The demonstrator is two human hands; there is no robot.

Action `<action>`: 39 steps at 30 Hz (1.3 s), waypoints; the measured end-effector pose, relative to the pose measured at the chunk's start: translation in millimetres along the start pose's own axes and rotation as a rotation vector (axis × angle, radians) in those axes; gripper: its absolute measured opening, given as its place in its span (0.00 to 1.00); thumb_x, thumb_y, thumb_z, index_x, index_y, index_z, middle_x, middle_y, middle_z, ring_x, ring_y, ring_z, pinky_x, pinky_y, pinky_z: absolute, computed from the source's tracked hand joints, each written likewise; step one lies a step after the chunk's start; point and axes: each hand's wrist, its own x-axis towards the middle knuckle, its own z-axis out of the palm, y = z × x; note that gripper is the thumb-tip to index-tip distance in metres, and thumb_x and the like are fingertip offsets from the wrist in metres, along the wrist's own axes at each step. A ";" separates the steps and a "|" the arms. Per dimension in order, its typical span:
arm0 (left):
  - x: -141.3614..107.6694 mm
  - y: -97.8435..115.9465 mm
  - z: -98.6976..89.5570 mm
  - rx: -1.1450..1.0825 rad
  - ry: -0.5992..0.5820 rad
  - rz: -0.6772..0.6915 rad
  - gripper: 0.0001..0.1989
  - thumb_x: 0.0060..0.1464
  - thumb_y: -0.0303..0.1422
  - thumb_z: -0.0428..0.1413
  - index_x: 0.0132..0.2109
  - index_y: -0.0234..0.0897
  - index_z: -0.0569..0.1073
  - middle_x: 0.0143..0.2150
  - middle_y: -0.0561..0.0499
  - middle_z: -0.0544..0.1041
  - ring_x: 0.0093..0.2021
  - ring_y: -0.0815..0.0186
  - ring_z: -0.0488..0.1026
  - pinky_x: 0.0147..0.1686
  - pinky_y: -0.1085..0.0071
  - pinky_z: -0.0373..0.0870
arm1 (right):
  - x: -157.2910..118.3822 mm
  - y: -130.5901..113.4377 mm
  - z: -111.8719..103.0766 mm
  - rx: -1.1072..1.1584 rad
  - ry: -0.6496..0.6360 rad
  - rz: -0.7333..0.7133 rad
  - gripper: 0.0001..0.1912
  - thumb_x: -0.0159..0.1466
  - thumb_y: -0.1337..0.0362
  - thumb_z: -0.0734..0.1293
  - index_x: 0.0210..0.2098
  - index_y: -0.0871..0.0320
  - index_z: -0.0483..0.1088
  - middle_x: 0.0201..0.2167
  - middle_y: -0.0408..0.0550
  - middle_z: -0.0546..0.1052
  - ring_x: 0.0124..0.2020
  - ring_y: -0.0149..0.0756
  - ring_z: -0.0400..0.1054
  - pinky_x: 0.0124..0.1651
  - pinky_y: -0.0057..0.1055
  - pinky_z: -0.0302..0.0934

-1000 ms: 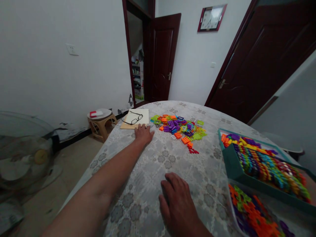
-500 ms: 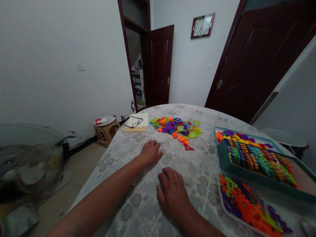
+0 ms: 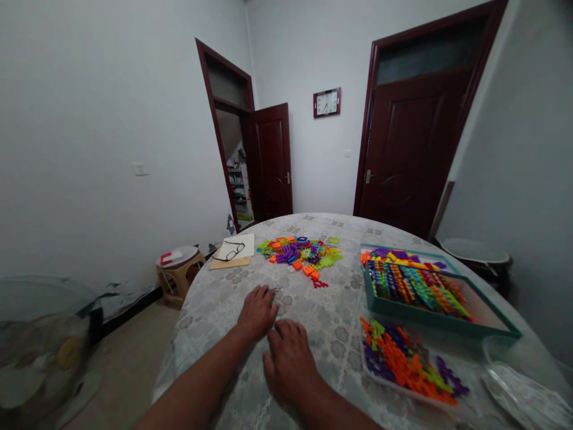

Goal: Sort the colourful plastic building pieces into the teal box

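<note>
- Plastic pieces (image 3: 286,254): loose heap on surface (image 3: 329,316), beyond left hand (image 3: 257,313) and right hand (image 3: 292,361).
- Both hands: palms down, fingers slightly parted, no grip visible.
- Heap's long axis: left–right; orange-red tail (image 3: 310,272) points nearward, slightly right.
- Eyeglasses (image 3: 233,253): left of heap.

Pale tablecloth (image 3: 322,316) with grey flowers

We are seeing a jumbled pile of bright plastic pieces (image 3: 299,252) lying loose on the table (image 3: 326,316); purple pieces (image 3: 289,253) are sitting bunched near its middle, lime-green pieces (image 3: 330,258) are lying along its right side, and orange pieces (image 3: 310,272) and red pieces (image 3: 320,285) are trailing toward us.
</note>
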 end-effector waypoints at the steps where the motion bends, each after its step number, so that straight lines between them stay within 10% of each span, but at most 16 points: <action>1: 0.0 -0.3 0.3 0.003 0.001 0.000 0.24 0.70 0.40 0.52 0.68 0.38 0.74 0.72 0.37 0.71 0.73 0.47 0.65 0.74 0.49 0.58 | -0.1 0.0 0.3 0.002 -0.005 0.003 0.19 0.69 0.58 0.71 0.58 0.54 0.75 0.62 0.57 0.75 0.67 0.54 0.66 0.74 0.56 0.52; 16: -2.2 -10.7 21.5 -0.064 0.076 0.055 0.23 0.69 0.39 0.54 0.66 0.39 0.76 0.71 0.38 0.72 0.72 0.46 0.65 0.73 0.46 0.61 | -2.7 7.5 11.9 0.075 0.007 0.009 0.22 0.71 0.52 0.71 0.62 0.49 0.73 0.65 0.53 0.74 0.69 0.54 0.64 0.76 0.57 0.51; 32: 9.9 -24.5 -11.6 -0.713 -0.040 0.318 0.14 0.73 0.38 0.50 0.45 0.40 0.79 0.43 0.46 0.83 0.46 0.60 0.79 0.51 0.64 0.76 | -9.3 17.3 7.9 -0.114 0.020 -0.091 0.21 0.69 0.59 0.70 0.61 0.47 0.72 0.66 0.50 0.74 0.67 0.51 0.67 0.71 0.53 0.59; 39: 111.1 -59.3 -4.4 -0.594 0.305 0.308 0.16 0.71 0.38 0.53 0.62 0.41 0.74 0.66 0.39 0.74 0.70 0.55 0.69 0.71 0.53 0.67 | -12.6 38.4 13.1 -0.227 -0.007 -0.214 0.27 0.67 0.59 0.71 0.65 0.47 0.70 0.69 0.48 0.73 0.67 0.52 0.67 0.68 0.50 0.63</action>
